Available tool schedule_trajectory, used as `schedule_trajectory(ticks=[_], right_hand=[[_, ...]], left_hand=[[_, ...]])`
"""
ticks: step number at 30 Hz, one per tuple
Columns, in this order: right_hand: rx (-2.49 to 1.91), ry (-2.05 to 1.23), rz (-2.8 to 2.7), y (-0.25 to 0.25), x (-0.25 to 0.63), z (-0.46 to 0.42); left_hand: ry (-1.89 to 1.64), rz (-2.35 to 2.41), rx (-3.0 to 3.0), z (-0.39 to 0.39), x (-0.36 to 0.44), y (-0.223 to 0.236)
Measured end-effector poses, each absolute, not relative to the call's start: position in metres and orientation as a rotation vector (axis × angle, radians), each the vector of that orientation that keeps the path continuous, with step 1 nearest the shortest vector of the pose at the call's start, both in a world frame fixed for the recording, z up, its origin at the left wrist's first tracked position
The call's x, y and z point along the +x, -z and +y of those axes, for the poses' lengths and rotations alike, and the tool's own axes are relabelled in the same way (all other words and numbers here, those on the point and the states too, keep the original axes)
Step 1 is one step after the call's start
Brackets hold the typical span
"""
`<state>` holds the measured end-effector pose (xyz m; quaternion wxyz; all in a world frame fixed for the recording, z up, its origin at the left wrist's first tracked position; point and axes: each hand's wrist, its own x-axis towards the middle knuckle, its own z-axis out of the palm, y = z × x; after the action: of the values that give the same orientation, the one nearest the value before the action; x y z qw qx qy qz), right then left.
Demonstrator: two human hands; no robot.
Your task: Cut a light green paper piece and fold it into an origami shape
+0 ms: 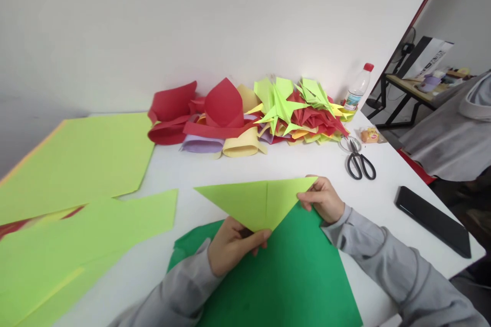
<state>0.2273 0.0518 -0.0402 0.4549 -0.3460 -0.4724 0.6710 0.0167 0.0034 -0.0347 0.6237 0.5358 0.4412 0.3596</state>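
A yellow-green sheet of paper, folded into a triangle with a crease down its middle, is held up between both hands. My left hand pinches its lower point, thumb in front. At the upper right corner, my right hand grips the paper between thumb and fingers. Below the triangle lies a green sheet on the white table, partly covered by my left forearm.
Large yellow-green sheets lie on the left. Along the wall are red folded paper pieces and yellow-green paper stars. Scissors, a bottle, a wrapped snack and a black phone are on the right.
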Motion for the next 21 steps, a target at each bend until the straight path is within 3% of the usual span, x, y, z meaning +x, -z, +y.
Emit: schedule_trajectory(ticks=[21], right_hand=[[-0.819,-1.507,-0.927,0.034,0.252,0.076]], left_hand=[[-0.866,1.047,1.231,0.002,0.011,0.042]])
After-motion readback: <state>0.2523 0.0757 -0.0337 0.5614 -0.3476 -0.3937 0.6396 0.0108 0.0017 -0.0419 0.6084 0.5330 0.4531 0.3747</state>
